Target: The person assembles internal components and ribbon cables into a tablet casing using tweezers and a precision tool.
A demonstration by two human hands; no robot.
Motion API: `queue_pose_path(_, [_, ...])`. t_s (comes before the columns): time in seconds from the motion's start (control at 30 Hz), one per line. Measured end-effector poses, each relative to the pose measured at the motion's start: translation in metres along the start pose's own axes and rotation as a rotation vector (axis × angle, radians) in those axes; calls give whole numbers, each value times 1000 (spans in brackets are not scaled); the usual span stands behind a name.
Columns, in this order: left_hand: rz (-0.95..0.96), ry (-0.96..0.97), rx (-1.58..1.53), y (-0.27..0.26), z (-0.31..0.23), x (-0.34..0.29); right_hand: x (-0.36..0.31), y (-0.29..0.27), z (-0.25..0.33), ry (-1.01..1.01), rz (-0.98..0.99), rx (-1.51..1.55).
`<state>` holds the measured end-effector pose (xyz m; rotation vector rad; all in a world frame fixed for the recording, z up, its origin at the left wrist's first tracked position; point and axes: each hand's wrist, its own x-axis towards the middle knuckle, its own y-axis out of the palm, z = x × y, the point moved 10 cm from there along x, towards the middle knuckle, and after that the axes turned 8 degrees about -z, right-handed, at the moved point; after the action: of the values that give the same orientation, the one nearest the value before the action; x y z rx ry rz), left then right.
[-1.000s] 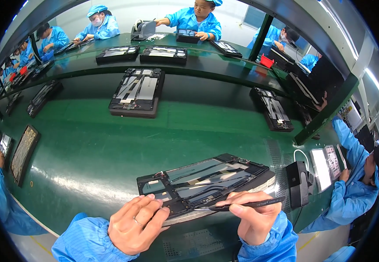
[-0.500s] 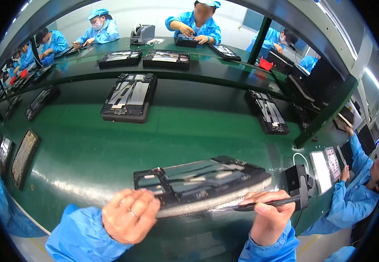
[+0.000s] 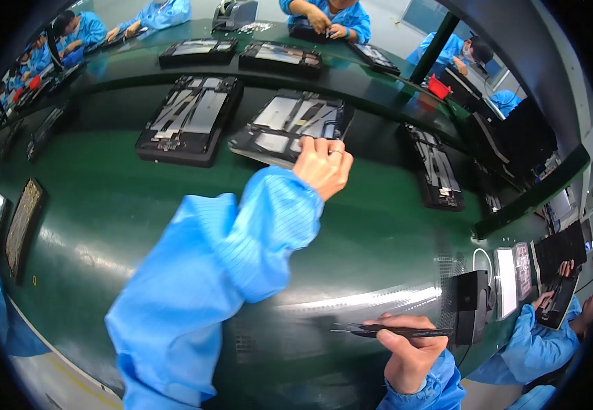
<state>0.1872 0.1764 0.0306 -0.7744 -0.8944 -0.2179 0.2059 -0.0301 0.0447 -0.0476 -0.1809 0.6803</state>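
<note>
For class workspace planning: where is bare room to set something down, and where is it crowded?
Bare green bench: between the left sleeve and the brown slab, and between the left hand and right hand. Crowded: left of the held opened tablet, by another, and around the black box and white panel.

— Bright or dim?
— Mostly bright. Falls white and cool from above, judging by the reflections; dims beneath the raised shelf (image 3: 129, 68) and toward the bottom edge.
— Any glare?
— Plenty. Burns a long white streak across the green surface (image 3: 132, 219), with a softer sheen at far left. Shows a dark patch beside the tweezers (image 3: 422, 333), shadow or reflection, hard to tell.
— Sharp?
— Mostly, in the middle. Smears a little at the near edge of the opened device (image 3: 276, 113); goes soft near the left rim.
— Distorted?
— Strongly. Bends the shelf into an arc, then drops to black at the corners.
</note>
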Motion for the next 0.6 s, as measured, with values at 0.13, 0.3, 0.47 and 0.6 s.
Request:
queue_pose_path(0.13, [346,-179,-356,-1,-14,-5,-7,5,-28,307,76,23])
queue_pose_path(0.3, [275,-65,-529,-111,20,-43,-21,38,-26,158,432,54])
queue_pose_path(0.47, [594,75,-772,-163,-9,-128,-28,53,-34,95,485,-12])
queue_pose_path(0.6, [692,82,-838,-167,-35,-155,-30,51,-37,103,495,-35])
